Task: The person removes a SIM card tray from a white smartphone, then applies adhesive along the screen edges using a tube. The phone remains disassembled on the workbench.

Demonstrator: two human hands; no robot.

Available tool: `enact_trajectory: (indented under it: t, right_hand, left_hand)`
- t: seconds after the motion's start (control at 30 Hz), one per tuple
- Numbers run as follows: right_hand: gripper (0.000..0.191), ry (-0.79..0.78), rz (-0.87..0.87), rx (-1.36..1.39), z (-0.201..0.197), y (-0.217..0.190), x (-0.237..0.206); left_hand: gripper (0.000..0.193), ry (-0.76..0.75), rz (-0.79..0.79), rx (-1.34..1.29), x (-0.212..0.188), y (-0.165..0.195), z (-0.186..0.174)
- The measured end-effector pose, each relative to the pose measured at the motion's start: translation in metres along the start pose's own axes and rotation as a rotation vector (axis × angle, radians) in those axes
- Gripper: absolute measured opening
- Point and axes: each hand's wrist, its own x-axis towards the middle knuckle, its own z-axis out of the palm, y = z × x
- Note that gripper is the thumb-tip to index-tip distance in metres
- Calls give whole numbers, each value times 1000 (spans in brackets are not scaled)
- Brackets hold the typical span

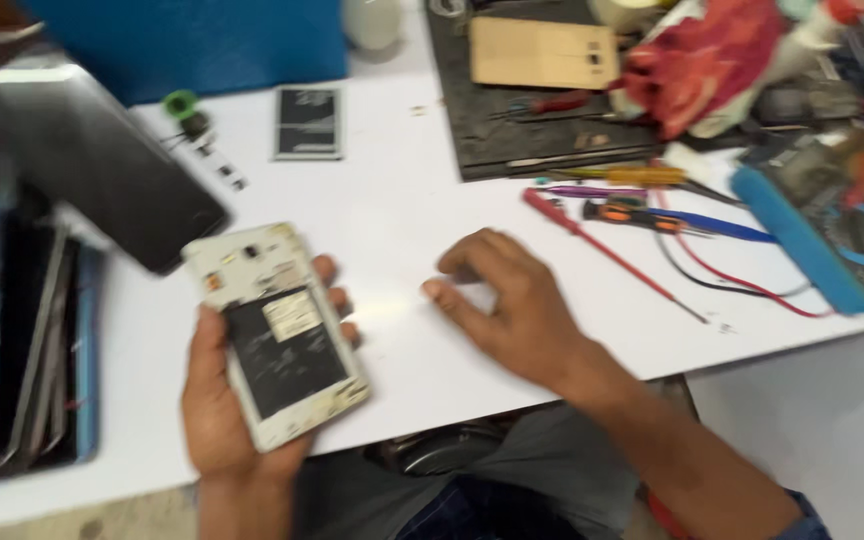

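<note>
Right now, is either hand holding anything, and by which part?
The left hand holds an opened white phone, back cover off, cradled in the palm by its long edges. The right hand holds nothing, fingertips on the white table.

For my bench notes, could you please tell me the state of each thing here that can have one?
Phone: back cover off, battery bay empty, held in left hand.
Right hand: empty, fingertips on white table.
Battery: out, lying flat on table.
Gold back cover: detached, lying on dark mat.
Dark screen panel: unlit.
Multimeter: red lead plugged in.
</note>
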Motion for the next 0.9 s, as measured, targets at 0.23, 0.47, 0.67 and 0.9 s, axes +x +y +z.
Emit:
enact_trajectory:
  t: [0.23, 0.47, 0.67, 0.9]
  right_hand:
    - [13, 136, 41, 119, -5, 13, -28]
    - [28, 203, 62, 154, -17, 21, -46]
    - [15, 214, 164, 299, -40, 27, -36]
    - [87, 425, 154, -711, -140, 111, 25]
  left_hand:
    - [77, 88, -119, 279, 12, 3, 7]
    - [87, -33, -214, 323, 34, -21, 5]
    - [82, -125, -223, 247, 39, -32, 9]
    - [72, 7, -170, 257, 32, -34, 39]
